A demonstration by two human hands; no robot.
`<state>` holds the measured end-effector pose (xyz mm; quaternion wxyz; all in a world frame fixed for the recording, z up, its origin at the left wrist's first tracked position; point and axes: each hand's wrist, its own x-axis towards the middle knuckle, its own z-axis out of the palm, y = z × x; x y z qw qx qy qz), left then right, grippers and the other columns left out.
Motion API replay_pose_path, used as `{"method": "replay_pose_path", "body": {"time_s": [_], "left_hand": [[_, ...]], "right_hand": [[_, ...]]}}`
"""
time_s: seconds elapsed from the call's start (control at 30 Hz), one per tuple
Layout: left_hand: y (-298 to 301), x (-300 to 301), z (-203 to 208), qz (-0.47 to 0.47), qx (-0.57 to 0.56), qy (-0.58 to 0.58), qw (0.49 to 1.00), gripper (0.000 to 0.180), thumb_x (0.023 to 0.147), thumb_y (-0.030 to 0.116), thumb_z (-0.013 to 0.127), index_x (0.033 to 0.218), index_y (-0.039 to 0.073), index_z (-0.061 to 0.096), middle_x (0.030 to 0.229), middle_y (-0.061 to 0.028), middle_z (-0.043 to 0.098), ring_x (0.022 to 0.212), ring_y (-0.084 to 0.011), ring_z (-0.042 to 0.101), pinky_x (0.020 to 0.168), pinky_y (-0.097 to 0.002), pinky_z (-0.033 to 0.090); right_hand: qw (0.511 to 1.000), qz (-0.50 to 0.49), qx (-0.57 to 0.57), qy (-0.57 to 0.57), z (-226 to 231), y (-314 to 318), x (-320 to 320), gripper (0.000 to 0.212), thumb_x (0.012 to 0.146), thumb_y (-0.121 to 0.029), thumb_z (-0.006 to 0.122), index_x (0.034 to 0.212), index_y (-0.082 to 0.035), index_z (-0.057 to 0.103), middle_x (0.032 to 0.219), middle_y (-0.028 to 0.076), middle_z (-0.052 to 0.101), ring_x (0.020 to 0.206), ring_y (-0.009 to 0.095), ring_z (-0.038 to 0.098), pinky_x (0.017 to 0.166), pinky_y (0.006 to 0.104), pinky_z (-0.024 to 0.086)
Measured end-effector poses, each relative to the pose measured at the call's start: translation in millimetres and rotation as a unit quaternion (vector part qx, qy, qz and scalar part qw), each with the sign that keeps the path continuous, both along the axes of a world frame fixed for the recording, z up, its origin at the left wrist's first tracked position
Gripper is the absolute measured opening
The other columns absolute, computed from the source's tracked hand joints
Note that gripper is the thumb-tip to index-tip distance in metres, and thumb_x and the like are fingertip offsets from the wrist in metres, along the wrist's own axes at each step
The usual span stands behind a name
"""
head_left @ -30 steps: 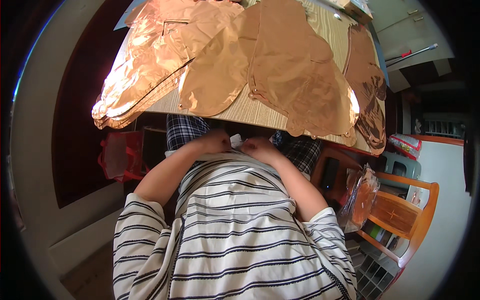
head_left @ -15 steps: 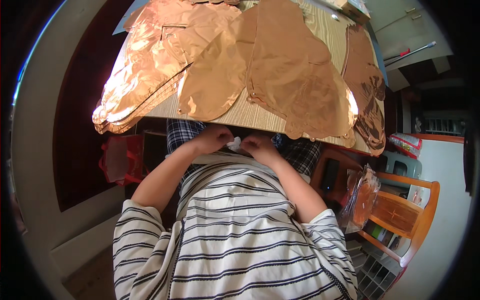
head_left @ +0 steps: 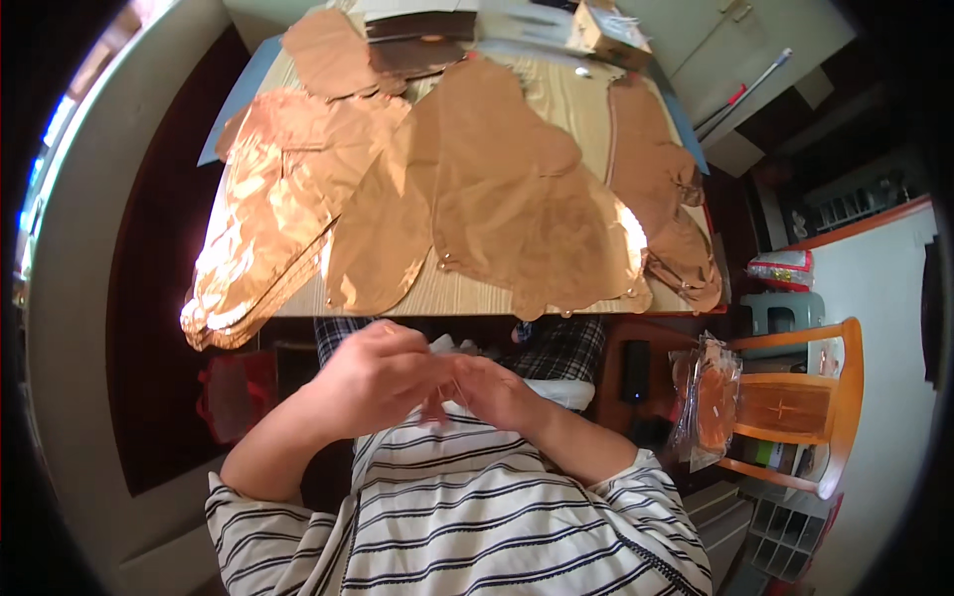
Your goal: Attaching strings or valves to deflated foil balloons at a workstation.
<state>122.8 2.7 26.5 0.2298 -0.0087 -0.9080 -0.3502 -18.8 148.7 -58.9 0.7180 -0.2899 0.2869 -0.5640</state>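
Note:
My left hand point(head_left: 376, 366) and my right hand point(head_left: 495, 393) meet in front of my body, just off the table's near edge. The fingers of both are bent and pressed together around something small. A thin, pale strand seems to hang under them, but its kind is too small to make out. Behind the fingers, a white crumpled thing point(head_left: 443, 344) lies over my lap. Beyond the hands, large flat copper-coloured foil pieces point(head_left: 507, 199), like uninflated foil balloons, are spread on the wooden table point(head_left: 452, 290). A stack of crinkled foil pieces point(head_left: 288, 214) overhangs the left front edge.
At the far right of the table stands a cardboard box point(head_left: 608, 38). More foil point(head_left: 651, 169) lies along the right side. A wooden chair point(head_left: 795, 407) at my right carries clear plastic packets point(head_left: 711, 402). A red bag point(head_left: 238, 395) sits under the table at left.
Both hands have come up from my lap toward my chest and closer together. My view has tilted up, so more of the table's far side shows.

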Motion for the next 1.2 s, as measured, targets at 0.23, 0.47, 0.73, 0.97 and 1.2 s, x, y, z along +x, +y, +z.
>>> {"method": "replay_pose_path", "body": {"time_s": [0.23, 0.47, 0.73, 0.97, 1.2], "left_hand": [[-4.0, 16.6, 14.5, -0.061, 0.364, -0.241, 0.898, 0.008, 0.086, 0.004, 0.067, 0.088, -0.001, 0.072, 0.083, -0.0095, 0.069, 0.075, -0.015, 0.065, 0.067, -0.0296, 0.051], [14.8, -18.7, -7.3, 0.146, 0.409, 0.162, 0.886, 0.007, 0.086, -0.001, 0.065, 0.091, 0.0, 0.069, 0.08, -0.009, 0.066, 0.068, -0.015, 0.056, 0.063, -0.0294, 0.044], [24.3, -15.1, -2.4, -0.083, 0.299, 0.108, 0.944, 0.014, 0.08, -0.006, 0.068, 0.09, 0.002, 0.073, 0.074, -0.0083, 0.065, 0.067, -0.02, 0.059, 0.062, -0.0326, 0.048], [22.1, -14.9, -12.4, -0.096, 0.055, 0.083, 0.99, 0.028, 0.07, -0.009, 0.069, 0.095, 0.004, 0.072, 0.084, -0.0076, 0.066, 0.072, -0.0213, 0.059, 0.064, -0.0301, 0.045], [3.7, -15.2, -13.4, -0.054, 0.009, 0.086, 0.995, 0.029, 0.069, -0.008, 0.07, 0.096, 0.003, 0.071, 0.085, -0.0053, 0.067, 0.071, -0.0187, 0.059, 0.067, -0.0322, 0.046]], "right_hand": [[0.802, -0.241, -0.22, 0.5, 52.9, -1.4, -22.7, 0.01, 0.096, -0.009, 0.057, 0.089, -0.002, 0.059, 0.075, 0.008, 0.056, 0.06, 0.023, 0.054, 0.056, 0.0327, 0.045], [0.679, -0.227, -0.389, 0.58, 50.0, 3.4, -1.0, 0.016, 0.078, -0.004, 0.07, 0.088, -0.001, 0.058, 0.072, 0.009, 0.05, 0.056, 0.027, 0.051, 0.049, 0.0366, 0.041], [0.691, -0.209, -0.307, 0.62, 60.0, -8.9, -51.2, 0.009, 0.081, -0.011, 0.065, 0.081, -0.008, 0.056, 0.071, 0.007, 0.051, 0.061, 0.027, 0.056, 0.054, 0.0364, 0.045], [0.712, -0.202, -0.34, 0.58, 90.2, -5.8, -54.1, 0.012, 0.079, -0.013, 0.068, 0.081, -0.007, 0.057, 0.074, 0.008, 0.053, 0.063, 0.029, 0.056, 0.056, 0.0391, 0.045], [0.765, -0.126, -0.349, 0.527, 97.7, -3.1, -49.7, 0.019, 0.094, -0.017, 0.059, 0.081, -0.003, 0.056, 0.071, 0.01, 0.054, 0.061, 0.03, 0.057, 0.058, 0.039, 0.047]]}}
